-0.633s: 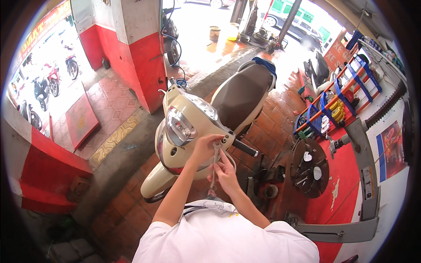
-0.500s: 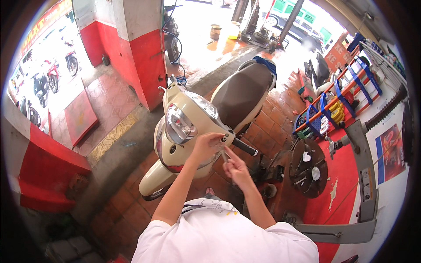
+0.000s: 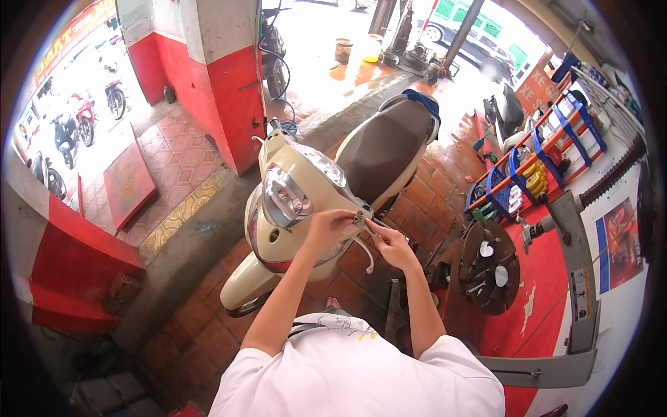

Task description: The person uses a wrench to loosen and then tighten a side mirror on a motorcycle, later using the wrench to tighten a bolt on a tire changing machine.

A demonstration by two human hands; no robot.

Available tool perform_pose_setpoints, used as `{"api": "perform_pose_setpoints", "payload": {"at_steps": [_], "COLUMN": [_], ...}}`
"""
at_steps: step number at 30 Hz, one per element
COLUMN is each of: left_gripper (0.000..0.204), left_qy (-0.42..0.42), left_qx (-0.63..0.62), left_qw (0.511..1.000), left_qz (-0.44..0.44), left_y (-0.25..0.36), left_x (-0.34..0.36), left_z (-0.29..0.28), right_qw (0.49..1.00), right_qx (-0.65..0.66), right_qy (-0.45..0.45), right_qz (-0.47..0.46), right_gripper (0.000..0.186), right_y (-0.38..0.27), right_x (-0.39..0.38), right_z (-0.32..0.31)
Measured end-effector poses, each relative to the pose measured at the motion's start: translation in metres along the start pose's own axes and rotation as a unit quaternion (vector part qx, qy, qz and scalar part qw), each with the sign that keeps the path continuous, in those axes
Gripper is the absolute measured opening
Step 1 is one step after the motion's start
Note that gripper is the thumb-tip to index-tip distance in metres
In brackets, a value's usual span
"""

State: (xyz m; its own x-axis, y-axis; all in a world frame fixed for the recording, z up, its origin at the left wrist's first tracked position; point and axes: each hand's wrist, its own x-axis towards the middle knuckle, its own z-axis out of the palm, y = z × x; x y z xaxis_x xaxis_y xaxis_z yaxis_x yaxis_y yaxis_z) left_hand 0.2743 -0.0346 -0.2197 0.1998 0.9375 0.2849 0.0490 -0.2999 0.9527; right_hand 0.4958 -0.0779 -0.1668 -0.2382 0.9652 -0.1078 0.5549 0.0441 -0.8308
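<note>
A cream scooter (image 3: pixel 306 167) with a brown seat (image 3: pixel 385 149) stands before me, its headlight facing me. At its right-side handlebar, my left hand (image 3: pixel 329 228) pinches the inner end of a silver brake lever (image 3: pixel 367 257), which hangs down with its curved tip toward me. Close beside it, my right hand (image 3: pixel 393 247) is closed, its fingertips meeting the lever's mount. What sits between those right fingers is too small to make out. Both hands partly cover the mount and the grip.
On my right, a round dark tray (image 3: pixel 490 243) on a tyre machine carries a wrench (image 3: pixel 476 287) and small parts. Behind it, a wall rack (image 3: pixel 535 174) holds bottles. A red-and-white pillar (image 3: pixel 222 90) rises left of the scooter. Parked motorbikes (image 3: pixel 66 139) stand outside.
My right hand has moved up and slightly right, from below the handlebar to the lever's mount. The lever now shows hanging below my hands. My left hand has barely shifted.
</note>
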Motion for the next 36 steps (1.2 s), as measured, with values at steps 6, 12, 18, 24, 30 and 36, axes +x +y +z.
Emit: {"api": "perform_pose_setpoints", "payload": {"at_steps": [6,12,18,24,30,36], "left_gripper": [0.020,0.027,0.041,0.039,0.028,0.021], "left_qy": [-0.014,-0.014,-0.030,-0.011,-0.010,-0.006], "left_qx": [-0.004,-0.064,-0.022,-0.083,-0.019,-0.044], "left_qw": [1.000,0.998,0.999,0.996,0.999,0.999], "left_qz": [-0.007,0.005,0.020,0.024,0.024,-0.006], "left_y": [0.004,-0.010,0.014,0.003,0.005,0.005], "left_x": [0.001,-0.002,-0.005,-0.006,-0.004,-0.002], "left_z": [0.000,0.000,-0.004,-0.005,0.001,0.004], "right_qw": [1.000,0.990,0.889,0.890,0.937,0.983], "right_qx": [-0.015,0.139,0.439,0.446,0.334,0.156], "right_qy": [-0.009,0.024,0.112,-0.021,-0.023,-0.056], "right_qz": [-0.015,0.031,0.063,0.094,0.100,0.081], "right_gripper": [0.049,0.059,0.078,0.075,0.058,0.063], "right_y": [0.006,0.015,-0.037,-0.034,0.003,0.010], "right_x": [0.005,-0.009,-0.019,-0.047,-0.038,-0.005], "right_z": [-0.001,0.048,0.119,0.075,0.008,-0.013]}}
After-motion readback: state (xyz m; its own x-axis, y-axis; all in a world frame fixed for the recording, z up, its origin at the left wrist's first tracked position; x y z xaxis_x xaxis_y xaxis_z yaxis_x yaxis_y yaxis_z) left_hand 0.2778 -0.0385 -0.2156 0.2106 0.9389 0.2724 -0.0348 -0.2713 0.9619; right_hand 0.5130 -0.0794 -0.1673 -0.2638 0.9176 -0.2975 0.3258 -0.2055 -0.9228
